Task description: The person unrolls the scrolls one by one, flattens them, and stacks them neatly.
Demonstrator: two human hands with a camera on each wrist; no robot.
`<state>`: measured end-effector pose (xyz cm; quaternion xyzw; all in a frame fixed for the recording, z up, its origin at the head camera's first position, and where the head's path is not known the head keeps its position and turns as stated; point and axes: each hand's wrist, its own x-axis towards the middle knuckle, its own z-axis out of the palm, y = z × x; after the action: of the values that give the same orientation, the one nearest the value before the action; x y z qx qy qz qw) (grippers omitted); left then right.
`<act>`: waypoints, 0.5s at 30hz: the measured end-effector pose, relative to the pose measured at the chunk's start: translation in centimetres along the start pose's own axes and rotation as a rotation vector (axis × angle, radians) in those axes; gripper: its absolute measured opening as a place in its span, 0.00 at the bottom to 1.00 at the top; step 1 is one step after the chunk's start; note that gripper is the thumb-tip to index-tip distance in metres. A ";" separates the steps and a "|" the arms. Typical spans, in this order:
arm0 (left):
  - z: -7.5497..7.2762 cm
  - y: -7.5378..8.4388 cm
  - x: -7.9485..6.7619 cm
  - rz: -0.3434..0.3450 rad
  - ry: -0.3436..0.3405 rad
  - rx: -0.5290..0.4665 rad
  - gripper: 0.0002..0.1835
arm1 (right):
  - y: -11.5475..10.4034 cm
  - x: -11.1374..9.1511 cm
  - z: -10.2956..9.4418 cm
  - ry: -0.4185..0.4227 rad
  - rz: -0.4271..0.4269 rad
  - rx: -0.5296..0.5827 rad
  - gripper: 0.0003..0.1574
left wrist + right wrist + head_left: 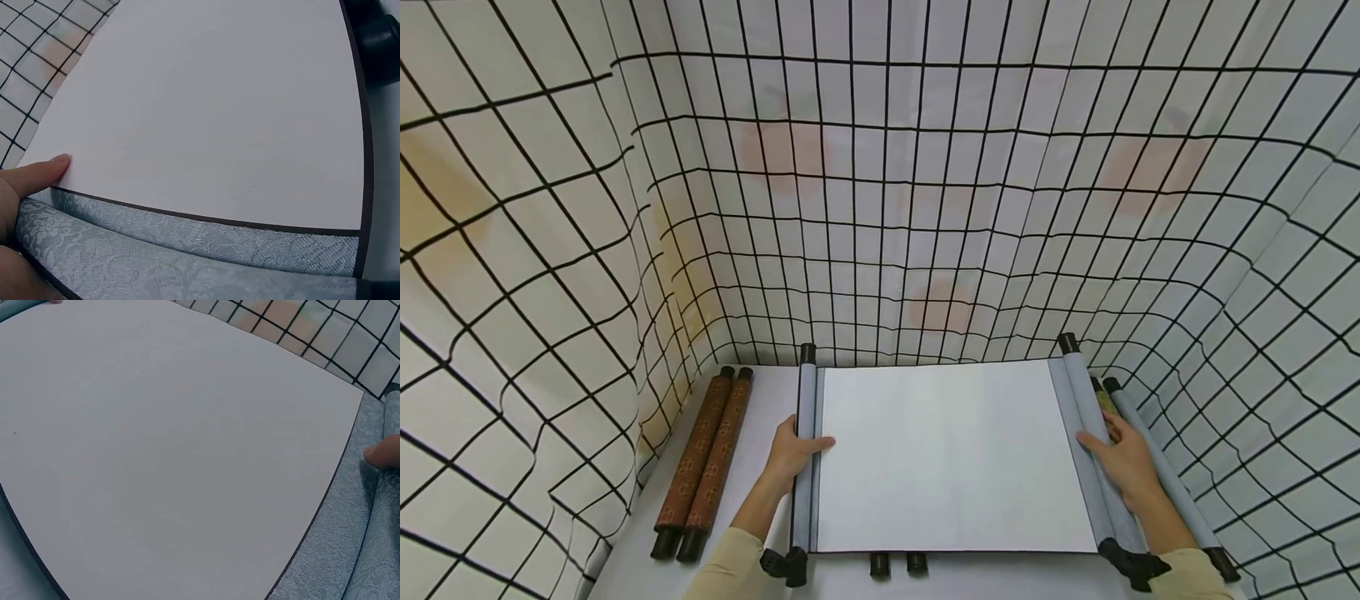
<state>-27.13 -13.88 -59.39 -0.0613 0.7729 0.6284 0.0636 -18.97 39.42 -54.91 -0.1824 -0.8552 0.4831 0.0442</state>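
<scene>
A scroll (955, 458) with blank white paper and pale blue-grey brocade borders lies spread between both hands in the head view. My left hand (790, 454) grips its left roll (805, 504), the thumb laid over onto the edge of the white paper. In the left wrist view, that thumb (47, 174) presses near the dark line between paper and brocade. On the other side, my right hand (1126, 467) holds the right roll (1084, 387). Its thumb (382, 453) rests on the brocade in the right wrist view, with the fingers partly hidden behind the roll.
Two red-brown patterned rolled scrolls (700, 467) lie side by side at the left. Another blue-grey roll (1172, 483) and a yellow-green one (1105, 402) sit at the right. Two black rod ends (880, 566) stick out beneath the scroll's near edge. Black wire mesh (887, 208) surrounds the table.
</scene>
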 end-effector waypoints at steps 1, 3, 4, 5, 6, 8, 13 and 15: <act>0.0 0.0 0.0 0.005 0.000 0.000 0.52 | 0.1 0.0 0.0 0.000 -0.002 -0.003 0.57; 0.0 -0.1 0.0 0.015 -0.003 -0.003 0.47 | 0.2 0.0 -0.1 -0.003 -0.005 -0.004 0.57; 0.0 -0.1 0.0 0.021 -0.004 -0.001 0.46 | 0.3 0.0 -0.1 -0.007 -0.004 -0.003 0.57; 0.0 -0.1 0.0 0.026 -0.005 0.000 0.44 | 0.3 0.0 -0.2 -0.008 -0.002 -0.006 0.57; 0.0 -0.1 0.0 0.032 -0.005 0.003 0.43 | 0.4 0.0 -0.2 -0.009 0.001 -0.007 0.58; 0.0 0.0 -0.1 0.032 -0.006 0.002 0.41 | 0.4 0.0 -0.3 -0.009 0.007 -0.008 0.58; -0.1 0.1 -0.3 0.036 -0.013 0.001 0.38 | 0.6 0.1 -0.6 0.000 0.005 -0.020 0.57; -0.1 0.2 -0.3 0.040 -0.016 0.003 0.38 | 0.6 0.1 -0.7 0.001 -0.001 -0.026 0.57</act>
<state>-26.85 -13.96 -59.11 -0.0408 0.7745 0.6287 0.0571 -18.69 40.28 -55.08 -0.1825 -0.8615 0.4719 0.0425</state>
